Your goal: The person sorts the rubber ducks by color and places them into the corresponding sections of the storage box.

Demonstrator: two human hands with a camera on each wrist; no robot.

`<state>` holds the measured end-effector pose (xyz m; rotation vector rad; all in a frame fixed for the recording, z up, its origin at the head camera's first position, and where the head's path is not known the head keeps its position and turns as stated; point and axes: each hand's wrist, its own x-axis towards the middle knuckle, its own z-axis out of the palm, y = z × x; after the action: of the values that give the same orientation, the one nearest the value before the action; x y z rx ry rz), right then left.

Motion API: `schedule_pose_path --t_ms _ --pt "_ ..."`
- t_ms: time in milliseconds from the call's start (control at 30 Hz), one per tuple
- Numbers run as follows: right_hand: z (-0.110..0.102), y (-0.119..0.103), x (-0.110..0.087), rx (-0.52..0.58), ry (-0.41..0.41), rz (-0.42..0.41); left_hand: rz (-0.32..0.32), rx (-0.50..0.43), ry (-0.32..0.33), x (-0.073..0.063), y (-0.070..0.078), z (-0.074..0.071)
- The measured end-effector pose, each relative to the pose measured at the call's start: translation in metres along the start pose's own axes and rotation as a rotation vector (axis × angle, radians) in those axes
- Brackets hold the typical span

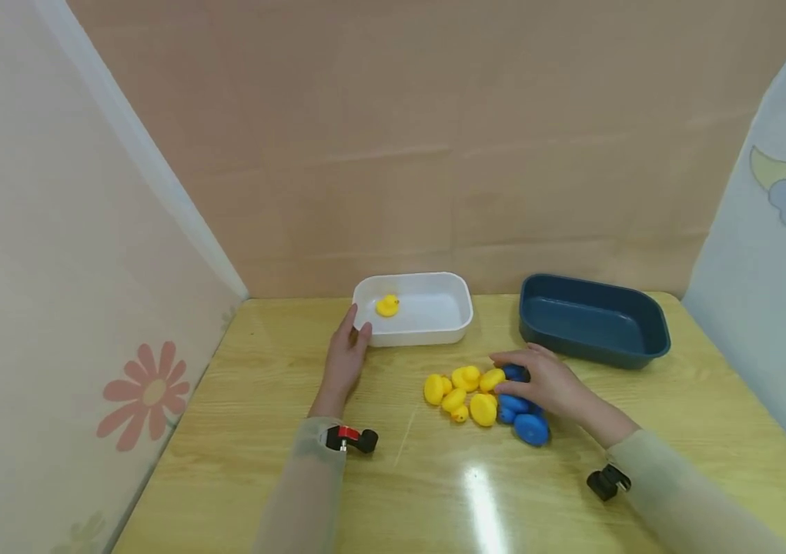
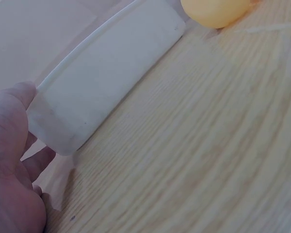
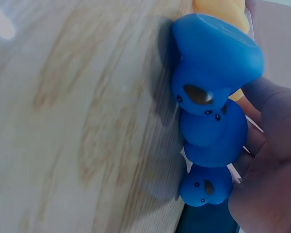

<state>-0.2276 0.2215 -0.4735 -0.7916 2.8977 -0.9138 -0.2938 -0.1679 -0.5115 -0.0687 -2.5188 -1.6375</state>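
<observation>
At the left end of a white tray (image 1: 420,338), my left hand (image 1: 346,358) holds the corner, thumb on the front wall and fingers along the end. One yellow rubber duck (image 1: 387,306) sits inside that tray. My right hand (image 1: 548,382) reaches over a cluster of rubber ducks, its thumb and fingers spread apart. Under and beside it lie several blue rubber ducks (image 1: 531,429), some partly hidden by the hand. In the right wrist view, the thumb comes right up to a tipped blue duck (image 3: 218,53). Several yellow rubber ducks (image 1: 483,409) lie just left of the blue ones.
A dark blue tray (image 1: 593,350) stands at the back right, behind my right hand. Both trays are near the wooden table's (image 1: 226,462) back edge, before a brown backdrop (image 1: 393,154). Pale cloth walls flank the table.
</observation>
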Motion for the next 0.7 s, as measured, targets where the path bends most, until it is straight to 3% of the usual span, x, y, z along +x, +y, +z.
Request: schedule_pose_path --t_ms 167,433,700 --pt "-0.0034 -0.0001 0.0014 -0.004 -0.018 0.006 -0.020 0.001 0.008 0.0027 -0.0002 0.0027" --pt "-0.0042 -0.0011 0.0054 -0.011 -0.045 -0.012 0.042 -0.055 0.007 0.0016 -0.0012 -0.0004" --pt "-0.0070 0.0023 0.0079 -0.033 -0.088 0.011 0.040 -0.050 -0.004 0.0022 0.0012 0.0011"
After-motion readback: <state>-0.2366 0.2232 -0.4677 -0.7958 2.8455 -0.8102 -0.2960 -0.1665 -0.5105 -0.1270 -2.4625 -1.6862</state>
